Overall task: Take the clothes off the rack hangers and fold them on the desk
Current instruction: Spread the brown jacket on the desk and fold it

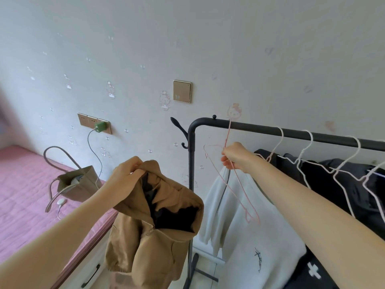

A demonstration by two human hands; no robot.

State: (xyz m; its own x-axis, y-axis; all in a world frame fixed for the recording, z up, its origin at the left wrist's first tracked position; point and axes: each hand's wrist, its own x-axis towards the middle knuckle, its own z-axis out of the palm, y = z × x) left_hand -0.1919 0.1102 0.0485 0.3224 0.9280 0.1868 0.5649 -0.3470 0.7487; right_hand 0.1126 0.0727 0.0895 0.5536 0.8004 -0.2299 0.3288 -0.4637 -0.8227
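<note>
One brown hooded jacket (pixel 154 222) is off its hanger and hangs from the left hand (pixel 125 176), whose fingers pinch the hood's edge out in front of the rack (pixel 270 130). The right hand (pixel 235 156) pinches a bare pink hanger (pixel 235 184) just below the rail, its hook at the bar. A pale sweatshirt (pixel 256 232) and dark clothes (pixel 325 184) hang on the rack among white hangers (pixel 300 157), so most of the job looks left. No folding shows yet, and no table is plainly in view. Both arms reach forward, the left lower, the right stretched up toward the rail.
</note>
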